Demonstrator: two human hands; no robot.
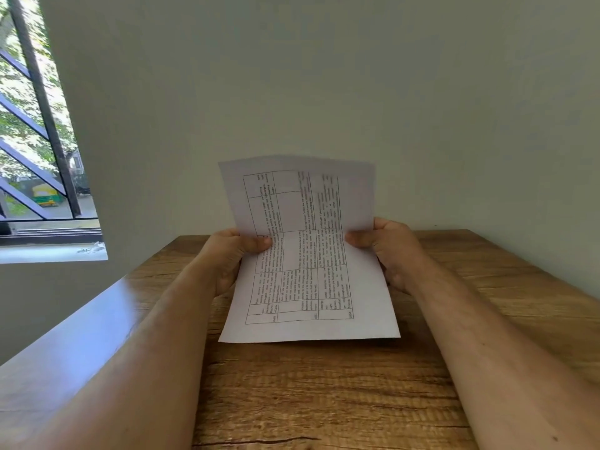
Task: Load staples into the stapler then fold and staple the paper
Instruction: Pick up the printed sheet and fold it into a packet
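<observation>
**Fold Stage: Sheet Held at Both Side Edges — Risk Points**

The paper (305,251) was held off the wooden table (324,401), its near edge low over the surface and its far half rising toward the wall. The left hand (227,261) was clamped on the sheet's left edge, thumb on the printed face and fingers hidden behind. The right hand (386,251) was clamped on the right edge in the same manner, level with the left. The sheet spanned the gap between the two hands and bowed slightly along its length.

No stapler or staples were in view, so whether loading was complete could not be determined.

Probable faults from this position:

- Skewed fold. Both grips sat at mid-height, leaving the far corners above the hands free. If the far half came down unguided, the corners would likely miss the near ones.
- Off-centre crease, caused by uneven pull between the hands.
- Slip. Each grip covered only a narrow margin, so a light pinch could release the edge.
- Wrinkling near either thumb from excess pressure.
</observation>
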